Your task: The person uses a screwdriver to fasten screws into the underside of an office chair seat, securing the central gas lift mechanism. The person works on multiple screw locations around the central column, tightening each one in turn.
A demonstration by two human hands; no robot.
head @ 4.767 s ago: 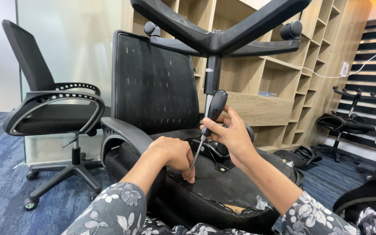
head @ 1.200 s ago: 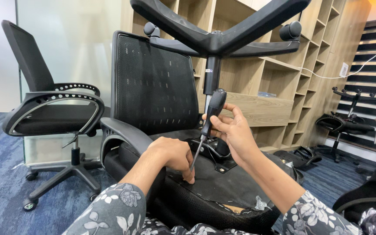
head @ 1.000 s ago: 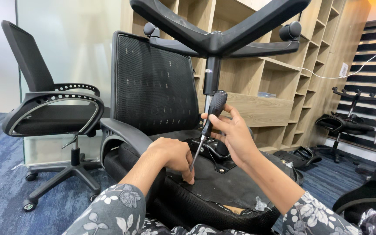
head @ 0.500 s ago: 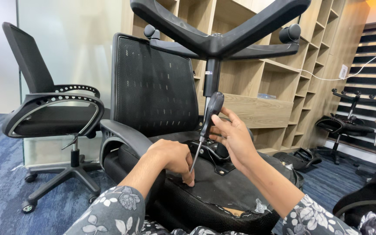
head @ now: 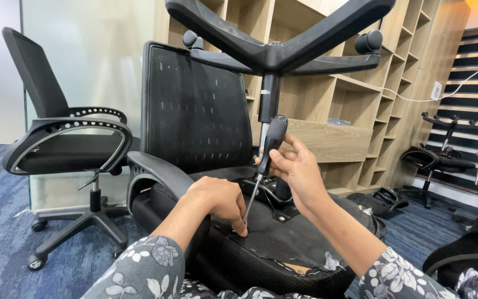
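Note:
An upturned black office chair lies before me, its seat underside (head: 283, 238) facing up and its mesh back (head: 197, 108) standing behind. The wheeled star base (head: 278, 52) spreads overhead on the gas column. My right hand (head: 297, 171) grips the black handle of a screwdriver (head: 265, 158), shaft slanting down-left to the seat underside. My left hand (head: 219, 199) rests on the seat, fingertips pinched at the screwdriver tip, holding it steady. The metal mechanism plate (head: 275, 199) sits just behind the tip. Both sleeves are grey with a floral print.
An upright black office chair (head: 67, 144) stands on blue carpet at the left. Wooden shelving (head: 360, 94) fills the back wall. Another overturned chair (head: 438, 158) lies at the far right, and chair parts (head: 380, 199) sit on the floor near it.
My right hand has shifted its grip slightly on the handle, turning the screwdriver in place. The left hand and the chair stay where they were.

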